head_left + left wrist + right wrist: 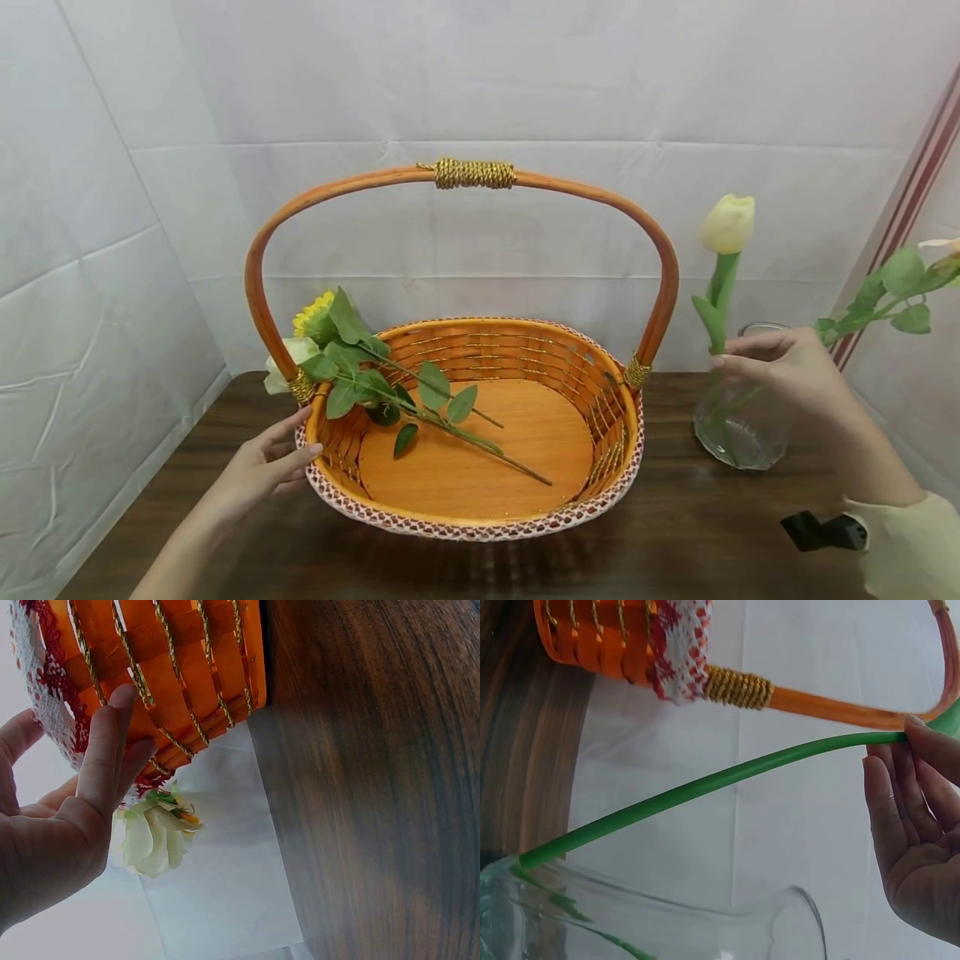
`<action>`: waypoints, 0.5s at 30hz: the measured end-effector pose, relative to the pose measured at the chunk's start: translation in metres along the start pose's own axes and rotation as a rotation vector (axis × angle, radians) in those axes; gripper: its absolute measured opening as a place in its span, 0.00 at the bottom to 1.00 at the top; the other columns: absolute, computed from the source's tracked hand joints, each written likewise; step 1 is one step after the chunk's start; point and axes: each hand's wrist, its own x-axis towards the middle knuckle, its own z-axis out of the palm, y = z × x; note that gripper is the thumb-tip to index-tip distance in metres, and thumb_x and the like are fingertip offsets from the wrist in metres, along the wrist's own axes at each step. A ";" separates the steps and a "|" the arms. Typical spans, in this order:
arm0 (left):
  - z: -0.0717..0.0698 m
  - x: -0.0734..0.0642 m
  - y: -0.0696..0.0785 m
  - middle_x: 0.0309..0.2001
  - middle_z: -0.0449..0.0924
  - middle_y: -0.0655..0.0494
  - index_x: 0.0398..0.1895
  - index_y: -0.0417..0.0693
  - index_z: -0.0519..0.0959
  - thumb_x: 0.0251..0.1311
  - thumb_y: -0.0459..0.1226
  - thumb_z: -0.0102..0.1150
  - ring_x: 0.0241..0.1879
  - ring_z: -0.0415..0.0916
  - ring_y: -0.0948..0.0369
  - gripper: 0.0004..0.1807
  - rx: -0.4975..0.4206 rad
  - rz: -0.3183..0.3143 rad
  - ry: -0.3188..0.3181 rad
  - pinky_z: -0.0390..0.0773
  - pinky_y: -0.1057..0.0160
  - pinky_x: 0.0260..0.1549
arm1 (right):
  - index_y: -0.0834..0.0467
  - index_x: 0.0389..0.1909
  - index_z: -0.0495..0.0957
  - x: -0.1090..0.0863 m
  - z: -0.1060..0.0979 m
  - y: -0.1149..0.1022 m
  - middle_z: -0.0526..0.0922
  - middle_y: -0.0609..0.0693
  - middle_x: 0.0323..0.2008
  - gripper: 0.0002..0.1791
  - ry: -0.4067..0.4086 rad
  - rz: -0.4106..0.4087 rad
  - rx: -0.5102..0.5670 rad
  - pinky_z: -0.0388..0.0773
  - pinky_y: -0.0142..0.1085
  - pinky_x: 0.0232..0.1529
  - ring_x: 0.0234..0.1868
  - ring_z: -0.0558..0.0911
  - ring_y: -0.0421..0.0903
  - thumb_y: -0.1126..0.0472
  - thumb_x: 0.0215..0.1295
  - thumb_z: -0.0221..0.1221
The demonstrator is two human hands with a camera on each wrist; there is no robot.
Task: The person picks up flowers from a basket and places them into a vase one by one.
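Note:
My right hand [787, 367] pinches the green stem of a pale yellow tulip [728, 225], which stands upright. In the right wrist view the tulip stem [727, 776] runs outside the mouth of a clear glass vase [705, 900], its lower end overlapping the glass. On the left, my left hand [258, 467] holds the rim of an orange woven basket [480, 525], thumb at the edge and fingers against the outer wall. A yellow flower [313, 317] and a white rose [288, 364] lean over the basket's left rim, stems inside.
Another leafy flower stem [877, 308] leans right out of the vase, its bloom cut off by the frame. The basket's tall arched handle [555, 187] rises above it. Pale sheeting [480, 83] hangs behind the dark wooden table [660, 542].

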 end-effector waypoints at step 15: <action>0.000 0.000 0.000 0.58 0.56 0.21 0.71 0.43 0.45 0.64 0.41 0.51 0.41 0.78 0.53 0.37 -0.004 0.004 0.000 0.78 0.53 0.44 | 0.54 0.26 0.85 0.004 -0.027 0.000 0.85 0.42 0.23 0.06 0.215 0.026 0.386 0.77 0.22 0.30 0.24 0.83 0.39 0.69 0.52 0.64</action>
